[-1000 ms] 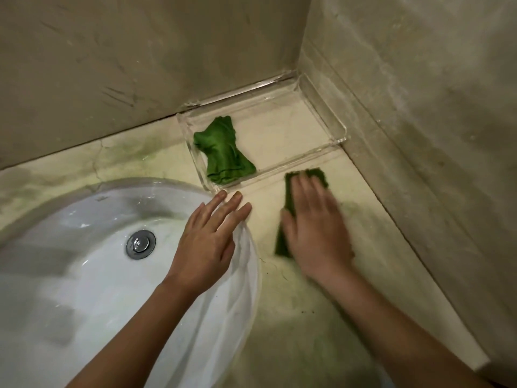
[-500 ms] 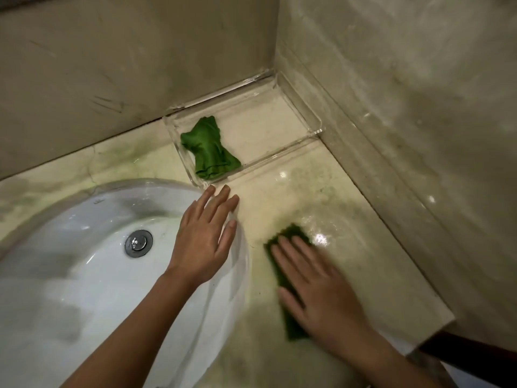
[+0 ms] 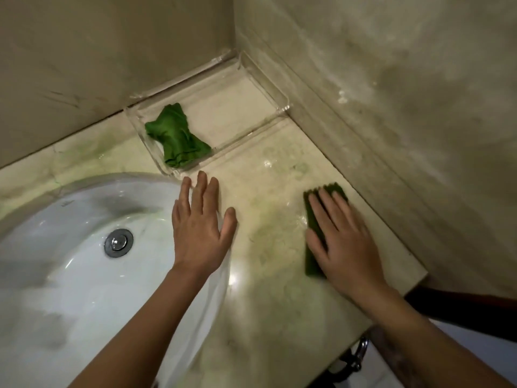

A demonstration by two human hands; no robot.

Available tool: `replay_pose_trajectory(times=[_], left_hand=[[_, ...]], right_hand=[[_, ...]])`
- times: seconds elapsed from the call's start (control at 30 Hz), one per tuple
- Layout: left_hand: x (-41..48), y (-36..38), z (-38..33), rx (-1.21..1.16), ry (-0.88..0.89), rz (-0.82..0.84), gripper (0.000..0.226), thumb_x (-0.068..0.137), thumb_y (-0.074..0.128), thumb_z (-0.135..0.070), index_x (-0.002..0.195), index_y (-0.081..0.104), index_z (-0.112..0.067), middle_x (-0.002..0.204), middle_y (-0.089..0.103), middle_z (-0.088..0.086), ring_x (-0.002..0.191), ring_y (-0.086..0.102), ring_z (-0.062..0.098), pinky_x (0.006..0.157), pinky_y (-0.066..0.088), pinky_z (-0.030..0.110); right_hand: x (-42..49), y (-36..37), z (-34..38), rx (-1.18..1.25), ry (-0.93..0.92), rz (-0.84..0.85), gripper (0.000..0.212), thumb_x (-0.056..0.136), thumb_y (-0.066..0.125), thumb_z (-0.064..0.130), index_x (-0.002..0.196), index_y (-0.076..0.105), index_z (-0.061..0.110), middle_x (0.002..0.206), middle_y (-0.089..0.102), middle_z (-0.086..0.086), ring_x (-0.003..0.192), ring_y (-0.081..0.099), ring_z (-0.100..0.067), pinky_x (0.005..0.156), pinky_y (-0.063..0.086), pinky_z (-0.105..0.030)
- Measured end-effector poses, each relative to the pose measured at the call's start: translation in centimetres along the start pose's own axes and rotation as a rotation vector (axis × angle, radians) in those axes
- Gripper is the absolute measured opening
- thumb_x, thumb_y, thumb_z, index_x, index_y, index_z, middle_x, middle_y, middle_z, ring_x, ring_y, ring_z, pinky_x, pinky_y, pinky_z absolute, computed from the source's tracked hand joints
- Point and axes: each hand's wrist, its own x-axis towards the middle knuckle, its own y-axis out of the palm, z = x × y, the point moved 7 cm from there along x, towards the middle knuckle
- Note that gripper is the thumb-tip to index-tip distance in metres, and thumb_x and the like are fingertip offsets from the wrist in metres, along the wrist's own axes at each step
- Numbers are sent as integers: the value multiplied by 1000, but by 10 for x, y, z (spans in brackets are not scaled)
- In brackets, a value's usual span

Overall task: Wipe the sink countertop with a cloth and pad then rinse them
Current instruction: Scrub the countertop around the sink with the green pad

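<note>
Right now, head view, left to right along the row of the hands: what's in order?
Sink drain → left hand, fingers straight → right hand, pressing flat on the green pad → right wall.

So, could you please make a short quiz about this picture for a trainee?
1. True or false: the right hand presses the pad flat on the countertop.
2. Where does the cloth lie? A in a bucket, B in the clear tray, C on a shelf.
3. Which hand is not on the pad?
Key: 1 true; 2 B; 3 the left hand.
</note>
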Motion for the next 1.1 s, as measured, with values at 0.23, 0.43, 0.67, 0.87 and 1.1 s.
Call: replay_pose_trajectory(times=[0.23, 0.43, 0.67, 0.87, 1.1], left_hand=[[1, 0, 0, 76, 39, 23, 70, 91, 24, -50, 144, 32, -6, 153, 26, 13, 145, 6, 30, 115, 12, 41], [2, 0, -5, 41, 85, -10, 67, 92, 27, -45, 141, 35, -1, 151, 28, 17, 143, 4, 26, 118, 9, 44], [2, 0, 2, 10, 51, -24, 67, 91, 28, -49, 143, 34, -7, 153, 26, 10, 144, 6, 27, 114, 10, 33], [5, -7, 8, -9, 45, -19, 60, 91, 32, -50, 141, 39, -18, 151, 32, 1, 142, 15, 22, 110, 23, 38], [13, -18, 31, 43, 225, -11, 44, 96, 33, -28, 136, 47, -16, 144, 43, 6, 135, 33, 26, 108, 24, 37]], right_hand=[[-66, 15, 28, -48, -262, 111, 56, 99, 18, 48, 148, 21, 22, 155, 22, 1, 142, 14, -17, 113, 13, -38], [-24, 4, 12, -38, 16, -4, 58, 99, 18, 47, 149, 13, 19, 155, 14, 1, 143, 9, -20, 116, 12, -41], [-37, 10, -4, -16, -48, 63, 59, 98, 15, 51, 149, 14, 22, 156, 14, 3, 143, 7, -15, 116, 15, -42], [8, 16, 73, -13, -207, 38, 58, 98, 24, 45, 149, 18, 19, 155, 19, 0, 143, 12, -20, 116, 16, -42], [63, 7, 66, 31, -73, -20, 60, 97, 21, 47, 149, 20, 16, 155, 19, -3, 143, 12, -21, 116, 15, -43]])
